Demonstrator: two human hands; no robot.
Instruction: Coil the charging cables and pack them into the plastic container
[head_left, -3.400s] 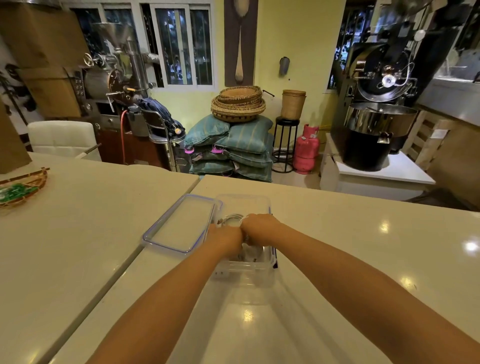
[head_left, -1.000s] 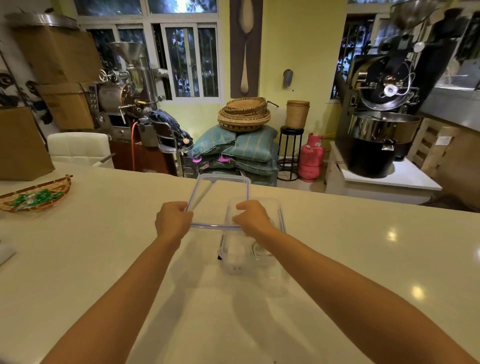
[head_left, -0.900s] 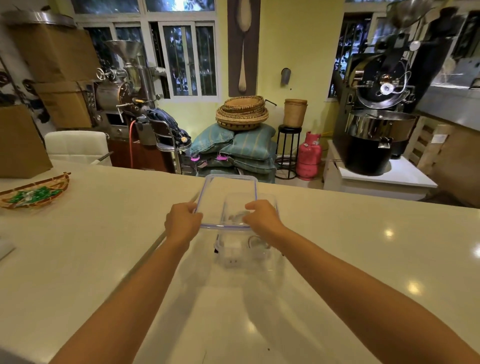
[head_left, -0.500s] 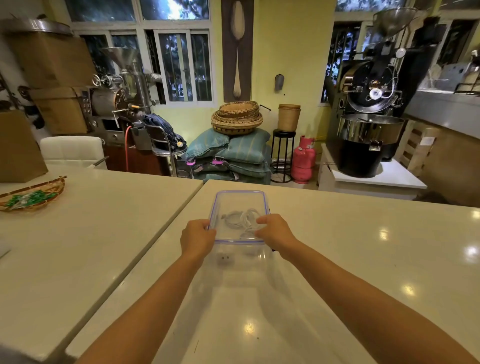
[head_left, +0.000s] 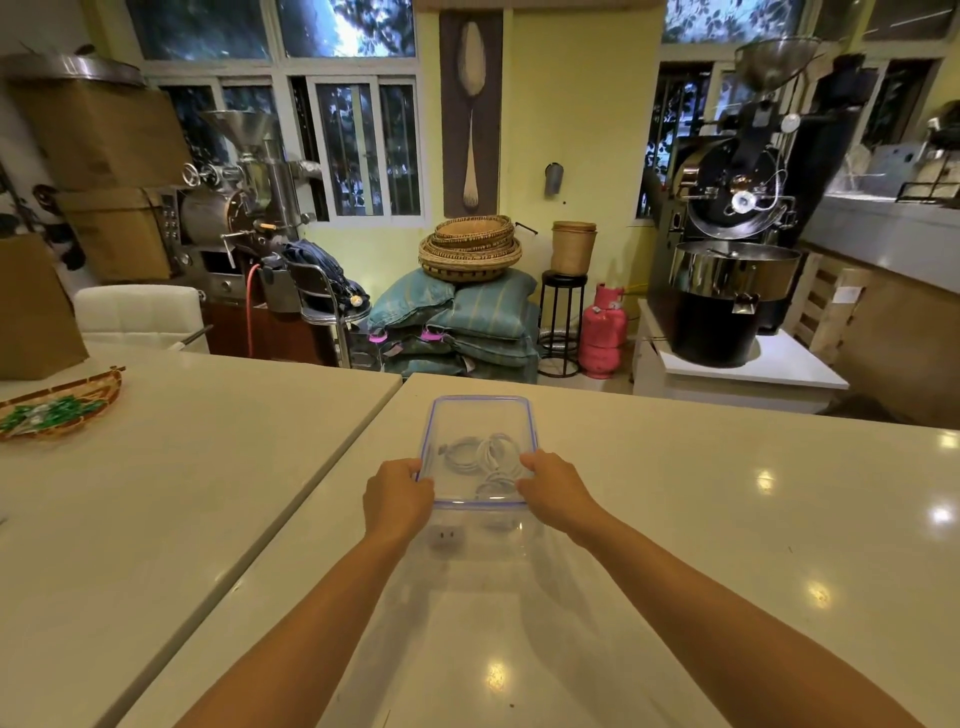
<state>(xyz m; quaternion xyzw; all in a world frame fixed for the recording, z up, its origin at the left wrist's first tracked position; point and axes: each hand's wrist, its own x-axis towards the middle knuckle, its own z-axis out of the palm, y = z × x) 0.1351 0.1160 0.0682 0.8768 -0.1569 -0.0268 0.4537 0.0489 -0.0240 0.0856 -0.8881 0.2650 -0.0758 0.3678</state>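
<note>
You see clear glossy plastic container (head_left: 470, 535), blue-rimmed clear lid (head_left: 478, 415); smooth glossy countertop (head_left: 727, 519); woven basket (head_left: 67, 410).

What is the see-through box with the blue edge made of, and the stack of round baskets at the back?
The box and its lid look like clear, glossy plastic: the white cables show through it. The baskets look woven from dry straw or cane, tan and matte; which plant fibre, I cannot tell.

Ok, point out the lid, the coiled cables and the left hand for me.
lid (head_left: 478, 415), head view, on its clear far panel.
coiled cables (head_left: 480, 452), head view, on the white loops seen through the lid.
left hand (head_left: 397, 496), head view, on the back of the hand.
</note>
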